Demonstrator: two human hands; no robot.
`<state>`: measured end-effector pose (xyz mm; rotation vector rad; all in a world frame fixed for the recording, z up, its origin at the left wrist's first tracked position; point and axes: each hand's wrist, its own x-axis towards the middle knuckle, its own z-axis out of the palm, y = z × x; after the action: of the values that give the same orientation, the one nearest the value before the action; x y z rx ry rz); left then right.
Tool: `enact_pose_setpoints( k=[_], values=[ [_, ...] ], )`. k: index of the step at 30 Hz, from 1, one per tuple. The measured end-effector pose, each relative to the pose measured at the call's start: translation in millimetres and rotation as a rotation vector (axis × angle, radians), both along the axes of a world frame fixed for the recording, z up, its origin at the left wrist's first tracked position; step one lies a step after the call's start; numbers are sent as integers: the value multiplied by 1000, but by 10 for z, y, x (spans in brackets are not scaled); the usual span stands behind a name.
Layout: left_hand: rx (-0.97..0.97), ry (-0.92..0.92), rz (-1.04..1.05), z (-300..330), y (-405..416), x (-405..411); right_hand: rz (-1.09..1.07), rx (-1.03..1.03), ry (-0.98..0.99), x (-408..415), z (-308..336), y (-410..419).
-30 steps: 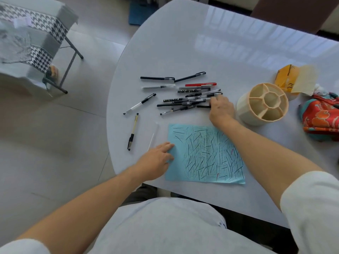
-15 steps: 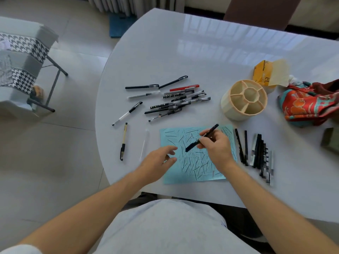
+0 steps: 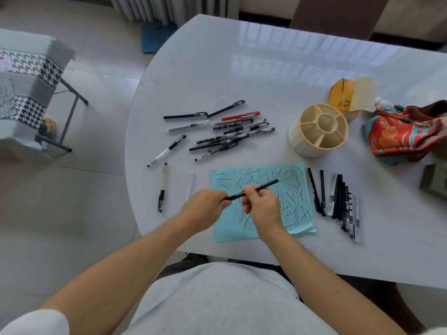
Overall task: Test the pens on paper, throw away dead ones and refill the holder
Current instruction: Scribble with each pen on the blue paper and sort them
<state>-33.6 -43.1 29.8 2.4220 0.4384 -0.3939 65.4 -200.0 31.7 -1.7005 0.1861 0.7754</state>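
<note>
Midway, I judge: both hands, left and right, grip one black pen over the scribbled paper, a pile untested on the table, a row seemingly tested, the holder unfilled.

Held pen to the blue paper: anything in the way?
Nothing visible. The black pen is held above the blue paper, right hand on the barrel, left hand pinching its near end. Directly beneath is only scribbled paper; the tested pens lie off its right edge.
</note>
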Motion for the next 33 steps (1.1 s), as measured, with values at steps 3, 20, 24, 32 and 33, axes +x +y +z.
enact_pose_setpoints(
  k=[3, 20, 24, 32, 33],
  values=[
    [154, 98, 25, -100, 217, -187, -163, -120, -87, 373, -39, -114],
    [23, -34, -139, -354, 97, -292, 495, -324, -383, 355, -295, 348],
    [1, -16, -122, -334, 101, -292, 359, -280, -425, 511, -252, 371],
    [-43, -58, 36, -237, 41, -225, 136, 35, -175, 441, -57, 122],
    [-52, -65, 58, -216, 29, -209, 148, 77, -141, 403, -31, 62]
  ],
)
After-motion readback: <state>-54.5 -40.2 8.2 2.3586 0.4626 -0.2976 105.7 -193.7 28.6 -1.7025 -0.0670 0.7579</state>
